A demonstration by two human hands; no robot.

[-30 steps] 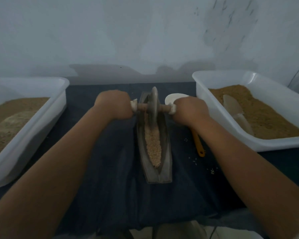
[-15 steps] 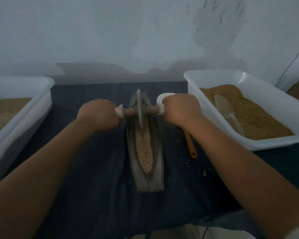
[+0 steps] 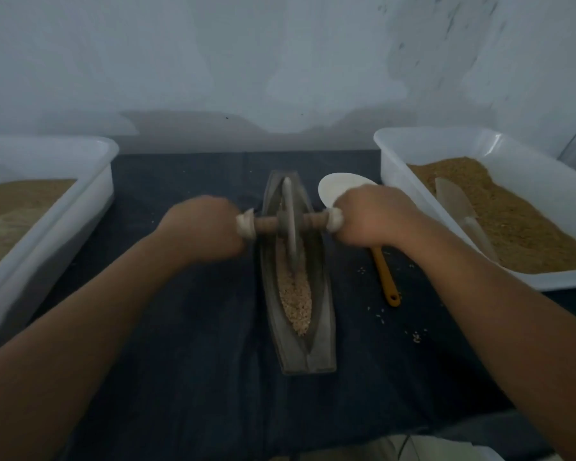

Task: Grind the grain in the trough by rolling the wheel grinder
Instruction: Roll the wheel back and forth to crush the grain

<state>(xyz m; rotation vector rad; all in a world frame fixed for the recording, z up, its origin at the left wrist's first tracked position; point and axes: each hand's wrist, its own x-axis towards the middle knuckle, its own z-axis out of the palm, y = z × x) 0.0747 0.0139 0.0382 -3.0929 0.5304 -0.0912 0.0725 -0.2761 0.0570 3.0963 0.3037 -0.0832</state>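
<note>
A long grey boat-shaped trough (image 3: 323, 327) lies lengthwise on the dark cloth. Pale grain (image 3: 295, 301) fills its groove toward the near end. The wheel grinder (image 3: 290, 224), a thin grey disc on a wooden axle, stands upright in the groove around the trough's middle. My left hand (image 3: 203, 227) grips the left handle of the axle. My right hand (image 3: 369, 217) grips the right handle. Both fists are curled around the handles and look a little blurred.
A white tub (image 3: 80, 181) of brown meal sits at the left. Another white tub (image 3: 413, 144) at the right holds brown grain and a clear scoop (image 3: 456, 201). A white spoon with an orange handle (image 3: 384, 277) lies beside the trough. Spilled grains dot the dark cloth (image 3: 193, 377).
The wheel has rolled from the trough's far end toward me along the groove, and both hands came back with it. The camera has shifted slightly.
</note>
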